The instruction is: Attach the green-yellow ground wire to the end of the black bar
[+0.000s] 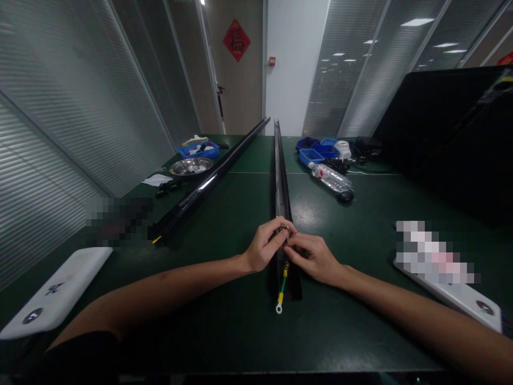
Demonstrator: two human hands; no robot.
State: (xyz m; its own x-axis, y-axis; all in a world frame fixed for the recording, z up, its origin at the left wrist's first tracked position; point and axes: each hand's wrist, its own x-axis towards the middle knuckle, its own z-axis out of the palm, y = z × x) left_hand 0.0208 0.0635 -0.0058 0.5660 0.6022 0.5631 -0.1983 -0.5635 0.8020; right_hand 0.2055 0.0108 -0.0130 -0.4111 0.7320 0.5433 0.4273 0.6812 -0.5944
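Note:
A long black rail (280, 176) lies down the middle of the green table (240, 315), running away from me. My left hand (266, 243) and my right hand (312, 256) meet over its near end, both with fingers pinched around a small metal part (285, 229) on the rail. A yellow-green wire with a ring terminal (281, 289) comes out of the near end and lies on the table just below my hands.
A second black rail (208, 184) lies at a slant to the left. Blue bins (316, 149), a plastic bottle (332, 178), a metal dish (191, 166) and white flat devices (56, 294) (460, 297) sit around the table. A dark screen (452, 133) stands at the right.

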